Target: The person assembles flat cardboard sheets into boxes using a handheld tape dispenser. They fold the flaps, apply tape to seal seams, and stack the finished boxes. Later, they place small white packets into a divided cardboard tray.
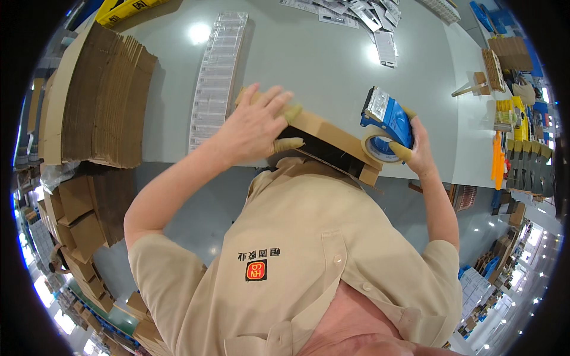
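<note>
From the head view, your left hand [252, 121] presses flat, fingers spread, on the top of a cardboard box [323, 139] at the near edge of the grey desk [320, 59]. Your right hand [415, 148] has its grip closed around a blue tape dispenser [386, 121], set against the box's right end. No tape strip shows on the top yet, so I judge sealing barely begun. A stack of flat cartons [101, 101] waits at left.
</note>
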### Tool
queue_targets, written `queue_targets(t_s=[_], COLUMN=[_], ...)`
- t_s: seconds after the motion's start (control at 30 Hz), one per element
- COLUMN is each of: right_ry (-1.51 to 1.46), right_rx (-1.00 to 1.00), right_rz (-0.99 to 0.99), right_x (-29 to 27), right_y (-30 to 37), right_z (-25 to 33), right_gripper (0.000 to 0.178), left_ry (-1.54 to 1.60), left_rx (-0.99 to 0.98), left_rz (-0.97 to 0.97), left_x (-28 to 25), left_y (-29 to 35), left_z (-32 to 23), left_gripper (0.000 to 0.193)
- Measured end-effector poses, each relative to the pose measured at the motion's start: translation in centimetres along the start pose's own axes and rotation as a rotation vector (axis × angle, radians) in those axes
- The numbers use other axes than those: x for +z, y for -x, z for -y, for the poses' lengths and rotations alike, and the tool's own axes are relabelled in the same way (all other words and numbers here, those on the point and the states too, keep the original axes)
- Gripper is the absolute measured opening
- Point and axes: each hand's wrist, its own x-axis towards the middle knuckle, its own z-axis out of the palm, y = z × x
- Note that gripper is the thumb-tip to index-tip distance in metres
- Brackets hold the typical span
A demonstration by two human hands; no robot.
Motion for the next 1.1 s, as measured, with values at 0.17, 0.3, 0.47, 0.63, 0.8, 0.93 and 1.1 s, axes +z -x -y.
queue_targets(t_s=[0.17,0.3,0.47,0.63,0.8,0.93,1.1], right_ry=[0.021,0.034,0.052,0.051,0.061,0.113,0.191], right_rx=[-0.036,-0.058,-0.061,-0.019,-0.095,-0.239,-0.32], right_rz=[-0.017,-0.025,-0.011,-0.021,-0.031,0.09,0.11], right_x=[0.3,-0.1,-0.4,-0.2,-0.6,0.5,3.2], right_y=[-0.3,-0.9,-1.6,-1.7,-0.3,0.6,1.1], right_z=[0.3,0.4,0.1,0.9,4.1,5.5,3.9], right_gripper=[0.078,0.077,0.075,0.077,0.08,0.08,0.079], left_ry=[0.026,0.174,-0.015,0.018,-0.003,0.018,0.201], left_rx=[0.076,0.048,0.051,-0.131,-0.249,-0.288,-0.366], left_rz=[0.156,-0.036,-0.257,0.084,0.117,0.121,-0.05], left_x=[1.1,2.5,2.5,3.8,5.8,6.2,5.4], left_y=[1.5,0.6,-1.0,-2.2,-2.2,-2.0,-2.9], left_z=[-1.2,-0.8,-0.8,-0.2,-0.7,-1.2,-1.5], left_gripper=[0.029,0.018,0.042,0.045,0.048,0.045,0.04])
